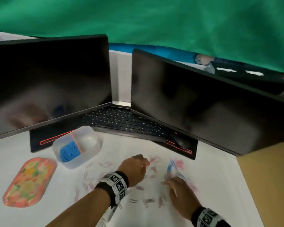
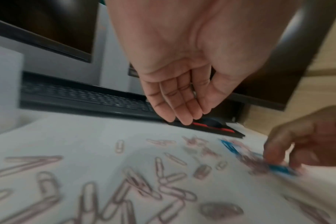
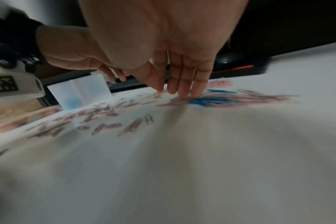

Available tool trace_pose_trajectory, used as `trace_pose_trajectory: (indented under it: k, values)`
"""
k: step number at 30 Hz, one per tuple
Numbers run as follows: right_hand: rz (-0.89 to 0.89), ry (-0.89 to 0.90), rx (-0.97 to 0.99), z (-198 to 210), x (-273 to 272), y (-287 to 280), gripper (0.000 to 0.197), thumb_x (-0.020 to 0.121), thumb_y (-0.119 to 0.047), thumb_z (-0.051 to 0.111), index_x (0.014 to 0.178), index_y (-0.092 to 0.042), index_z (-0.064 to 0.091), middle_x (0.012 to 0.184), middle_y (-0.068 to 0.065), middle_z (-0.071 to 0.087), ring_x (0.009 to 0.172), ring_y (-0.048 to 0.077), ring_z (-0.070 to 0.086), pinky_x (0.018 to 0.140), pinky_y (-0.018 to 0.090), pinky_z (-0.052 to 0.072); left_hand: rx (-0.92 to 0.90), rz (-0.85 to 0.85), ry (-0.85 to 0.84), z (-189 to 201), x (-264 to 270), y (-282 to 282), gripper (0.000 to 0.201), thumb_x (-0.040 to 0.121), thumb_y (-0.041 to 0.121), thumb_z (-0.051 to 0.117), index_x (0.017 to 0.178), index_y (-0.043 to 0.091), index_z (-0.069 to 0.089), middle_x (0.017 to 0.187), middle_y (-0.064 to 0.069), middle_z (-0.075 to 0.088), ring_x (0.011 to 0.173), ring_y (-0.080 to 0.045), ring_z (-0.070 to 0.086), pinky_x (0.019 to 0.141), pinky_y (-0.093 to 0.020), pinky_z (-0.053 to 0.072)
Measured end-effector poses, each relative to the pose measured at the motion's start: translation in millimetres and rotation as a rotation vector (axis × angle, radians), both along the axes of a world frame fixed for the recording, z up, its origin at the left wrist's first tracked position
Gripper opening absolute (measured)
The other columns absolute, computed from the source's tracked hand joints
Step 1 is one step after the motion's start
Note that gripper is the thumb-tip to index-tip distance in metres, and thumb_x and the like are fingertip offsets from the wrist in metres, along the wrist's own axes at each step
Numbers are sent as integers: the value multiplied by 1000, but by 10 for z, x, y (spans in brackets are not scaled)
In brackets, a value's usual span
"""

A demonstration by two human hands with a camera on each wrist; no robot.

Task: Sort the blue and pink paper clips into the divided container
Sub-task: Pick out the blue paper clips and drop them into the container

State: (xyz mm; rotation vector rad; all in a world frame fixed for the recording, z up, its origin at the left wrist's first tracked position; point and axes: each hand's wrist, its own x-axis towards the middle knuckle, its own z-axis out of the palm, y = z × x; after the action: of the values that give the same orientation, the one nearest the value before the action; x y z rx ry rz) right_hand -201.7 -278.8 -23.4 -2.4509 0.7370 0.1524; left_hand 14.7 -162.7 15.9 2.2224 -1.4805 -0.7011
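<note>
A translucent divided container [image 1: 88, 154] stands at the left of the white table; its left compartment holds blue paper clips [image 1: 70, 152], and the right one looks empty. Pink paper clips [image 1: 88, 185] lie scattered over the table. A few loose blue clips [image 1: 171, 167] lie among pink ones to the right. My left hand [image 1: 144, 162] hovers over the pink clips with relaxed fingers [image 2: 178, 109] and holds nothing. My right hand [image 1: 169, 182] has straight fingertips [image 3: 182, 89] pressed down on the mixed pile beside the blue clips [image 3: 207, 100]. All views are motion-blurred.
Two dark monitors [image 1: 47, 82] and a black keyboard [image 1: 121, 122] with a mouse [image 1: 181, 142] stand behind the clips. An orange patterned tray [image 1: 29, 179] lies at the left. The table's right edge [image 1: 246, 177] borders a tan surface.
</note>
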Motion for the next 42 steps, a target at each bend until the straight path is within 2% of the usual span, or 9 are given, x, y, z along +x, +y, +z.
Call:
trace_pose_trajectory:
  k: [12,16,19,21,28,31,35,39,42]
  values:
    - [8,24,-286,-249,-632,-196,53,70,-25,64,123,-31,58,120,-9,57,106,13,50,87,22,47,193,-503,-345,-334,-768,-365,58,89,12,46,145,18,32,153,-5,25,132,-30,32,106,-44,34]
    - [95,13,-324,-300,-752,-238,31,72,-32,61,102,-34,65,113,-8,58,102,16,56,83,24,50,256,-457,-400,-386,-760,-280,61,87,15,47,146,17,31,156,-2,19,138,-29,24,111,-44,27]
    - [62,-40,-256,-298,-775,-288,21,78,-31,61,98,-34,65,106,-11,57,95,11,56,78,20,47,282,-417,-401,-375,-691,-236,57,61,27,70,118,26,64,128,1,56,112,-23,57,86,-38,52]
    - [15,-68,-224,-272,-727,-339,21,83,-29,56,102,-33,63,105,-11,57,91,12,56,76,20,45,245,-399,-427,-420,-699,-234,51,44,32,76,94,32,72,103,8,65,87,-16,65,66,-28,56]
    - [70,-60,-268,-278,-563,-349,26,83,-32,56,107,-37,66,113,-13,62,97,11,59,80,21,47,171,-388,-414,-335,-1050,-455,51,91,23,44,141,26,38,144,-4,32,128,-28,33,105,-41,33]
    - [83,-82,-216,-296,-615,-351,25,86,-34,50,103,-36,68,108,-13,64,97,12,60,79,23,49,180,-380,-416,-380,-1056,-420,47,83,25,55,130,30,52,134,-4,45,117,-28,44,93,-40,43]
    - [42,-101,-174,-293,-646,-430,19,83,-24,55,96,-30,68,95,-8,63,84,17,60,70,24,46,247,-402,-432,-462,-1021,-355,39,45,39,79,83,39,71,94,11,62,80,-13,60,60,-24,52]
    - [29,-118,-184,-312,-599,-467,16,79,-23,61,92,-28,67,96,-9,63,82,14,60,71,21,46,155,-353,-428,-407,-1050,-368,25,56,34,78,80,32,70,94,7,62,83,-16,61,64,-29,53]
    - [24,-112,-199,-296,-600,-447,16,74,-23,66,89,-29,70,94,-10,65,79,12,63,68,21,51,154,-324,-392,-322,-1128,-431,25,85,29,56,107,21,66,118,-3,55,107,-26,52,88,-39,47]
